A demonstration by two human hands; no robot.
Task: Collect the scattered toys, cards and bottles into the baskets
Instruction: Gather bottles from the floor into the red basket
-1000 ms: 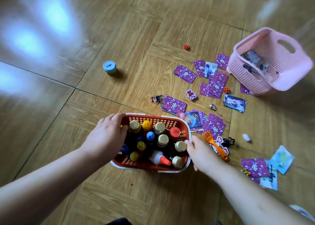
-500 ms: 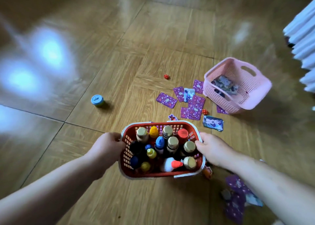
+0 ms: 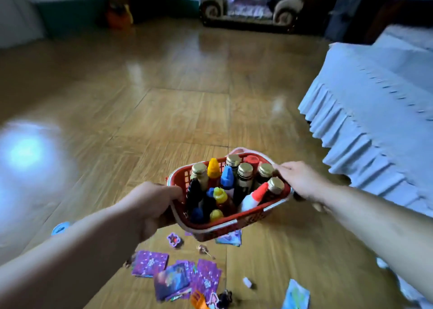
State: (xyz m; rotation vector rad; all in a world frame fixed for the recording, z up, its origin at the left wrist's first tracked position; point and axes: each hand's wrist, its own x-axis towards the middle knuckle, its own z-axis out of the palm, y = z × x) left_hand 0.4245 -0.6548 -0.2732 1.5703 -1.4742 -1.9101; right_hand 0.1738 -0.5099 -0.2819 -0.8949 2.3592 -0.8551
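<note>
Both hands hold the red basket by its ends. The left hand, centre left of the frame, curls its fingers round the left rim. The right hand, right of centre, clasps the right rim, though its fingertips are hidden behind the basket's edge. The wooden floor fills most of the frame, a bed with a frilled blue-grey cover runs down the right side, and a blurred armchair stands at top centre. A second ago neither piece of furniture showed, because the view looked straight down; it has since tipped up across the room. The red basket, which was resting on the floor, now hangs in the air at lower centre. It tilts toward the viewer with the bottles packed upright inside, caps up. Only a sliver of the pink basket shows just behind its far rim. The purple cards, which lay beyond the red basket, now sit below it along the bottom edge, still loose on the floor. Near them are a star-shaped toy, an orange fork and a small white piece. A blue-lidded pot peeps out at lower left behind the left forearm. The bottles look gathered and are probably being carried aside; the cards and small toys are not yet collected.
</note>
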